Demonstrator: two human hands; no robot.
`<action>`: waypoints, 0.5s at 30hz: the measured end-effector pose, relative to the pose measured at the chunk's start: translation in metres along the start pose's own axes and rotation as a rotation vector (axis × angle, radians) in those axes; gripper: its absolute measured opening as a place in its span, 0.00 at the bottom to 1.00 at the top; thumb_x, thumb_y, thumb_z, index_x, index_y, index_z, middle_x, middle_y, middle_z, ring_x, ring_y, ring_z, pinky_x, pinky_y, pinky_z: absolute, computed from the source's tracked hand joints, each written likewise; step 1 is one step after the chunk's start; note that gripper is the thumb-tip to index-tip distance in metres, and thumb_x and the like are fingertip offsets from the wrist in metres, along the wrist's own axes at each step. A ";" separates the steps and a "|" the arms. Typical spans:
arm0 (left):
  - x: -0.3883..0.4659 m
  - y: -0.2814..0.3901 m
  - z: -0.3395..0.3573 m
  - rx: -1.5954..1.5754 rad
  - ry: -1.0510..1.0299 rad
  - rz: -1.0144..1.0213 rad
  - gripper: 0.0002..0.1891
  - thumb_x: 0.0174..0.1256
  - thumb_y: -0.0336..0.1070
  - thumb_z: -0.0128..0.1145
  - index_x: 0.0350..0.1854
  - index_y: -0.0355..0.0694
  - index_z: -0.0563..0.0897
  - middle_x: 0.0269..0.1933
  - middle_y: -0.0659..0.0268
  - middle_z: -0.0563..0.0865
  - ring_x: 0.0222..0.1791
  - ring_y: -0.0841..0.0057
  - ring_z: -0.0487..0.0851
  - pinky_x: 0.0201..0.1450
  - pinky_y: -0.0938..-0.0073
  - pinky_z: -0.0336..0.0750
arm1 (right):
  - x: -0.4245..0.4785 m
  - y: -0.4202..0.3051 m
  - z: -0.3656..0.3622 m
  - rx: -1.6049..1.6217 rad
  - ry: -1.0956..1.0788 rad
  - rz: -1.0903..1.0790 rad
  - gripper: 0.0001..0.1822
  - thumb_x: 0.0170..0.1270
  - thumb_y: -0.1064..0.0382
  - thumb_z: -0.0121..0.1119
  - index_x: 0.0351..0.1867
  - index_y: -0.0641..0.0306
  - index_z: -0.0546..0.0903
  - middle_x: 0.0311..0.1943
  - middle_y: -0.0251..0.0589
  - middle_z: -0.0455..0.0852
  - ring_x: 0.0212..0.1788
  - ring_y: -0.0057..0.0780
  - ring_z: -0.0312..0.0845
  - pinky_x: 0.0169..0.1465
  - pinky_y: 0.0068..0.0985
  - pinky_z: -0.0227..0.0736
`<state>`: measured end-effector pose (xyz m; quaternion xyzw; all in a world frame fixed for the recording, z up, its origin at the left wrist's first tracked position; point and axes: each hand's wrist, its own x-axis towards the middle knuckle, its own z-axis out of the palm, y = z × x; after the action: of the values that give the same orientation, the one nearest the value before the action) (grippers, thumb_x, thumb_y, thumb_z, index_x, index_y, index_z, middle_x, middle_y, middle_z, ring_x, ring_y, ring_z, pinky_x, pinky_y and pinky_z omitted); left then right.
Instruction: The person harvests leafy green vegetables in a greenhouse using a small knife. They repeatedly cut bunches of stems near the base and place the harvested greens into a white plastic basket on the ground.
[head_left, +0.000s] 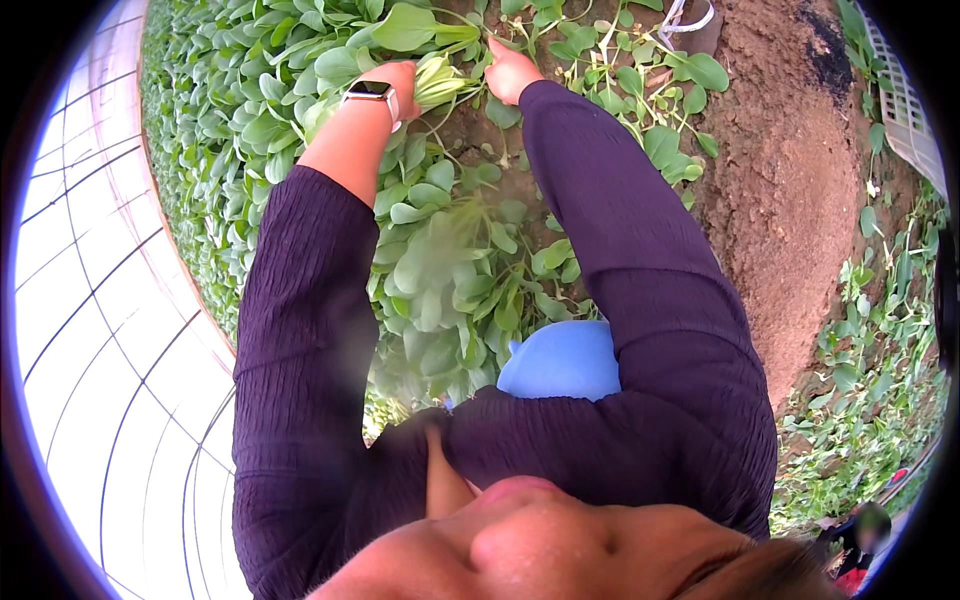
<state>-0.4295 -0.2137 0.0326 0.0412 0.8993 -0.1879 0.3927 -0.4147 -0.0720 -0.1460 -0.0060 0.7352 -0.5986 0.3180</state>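
A bunch of leafy greens with pale stems is held in my left hand, the one with a watch on its wrist. The stem ends point towards my right hand, which is just beside them, low over the plants at the bed's edge. Its index finger extends forward; the fingertips are partly hidden, so whether it grips anything is unclear. A single broad green leaf lies just beyond the bunch. Dense leafy green plants stand to the left and below my forearms.
A bare soil path runs along the right, with loose uprooted greens at its near edge. A white strap lies at the top. A plastic crate stands far right. Something blue and rounded is near my body. Another person is at lower right.
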 end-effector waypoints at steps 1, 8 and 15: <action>0.003 0.010 -0.012 0.005 0.008 0.007 0.28 0.51 0.39 0.71 0.55 0.38 0.78 0.52 0.50 0.85 0.54 0.55 0.83 0.58 0.60 0.78 | -0.004 -0.009 -0.023 0.052 -0.060 0.099 0.37 0.66 0.65 0.49 0.77 0.60 0.53 0.32 0.51 0.86 0.29 0.40 0.83 0.35 0.36 0.78; -0.115 0.013 -0.019 -0.177 0.336 0.138 0.35 0.50 0.37 0.71 0.64 0.44 0.73 0.54 0.53 0.83 0.51 0.54 0.83 0.55 0.59 0.78 | -0.076 -0.005 -0.015 1.286 -0.203 0.265 0.28 0.68 0.40 0.60 0.58 0.59 0.72 0.36 0.36 0.80 0.24 0.16 0.65 0.24 0.15 0.65; -0.233 0.054 0.010 -0.347 0.408 0.231 0.48 0.45 0.33 0.73 0.74 0.52 0.64 0.53 0.56 0.81 0.47 0.54 0.84 0.49 0.60 0.81 | -0.185 -0.097 -0.055 1.214 0.150 -0.268 0.26 0.60 0.55 0.73 0.52 0.60 0.70 0.33 0.29 0.77 0.27 0.16 0.71 0.27 0.15 0.68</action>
<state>-0.2501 -0.1507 0.1784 0.1126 0.9677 0.0266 0.2239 -0.3295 0.0204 0.0291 0.1258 0.2771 -0.9430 0.1346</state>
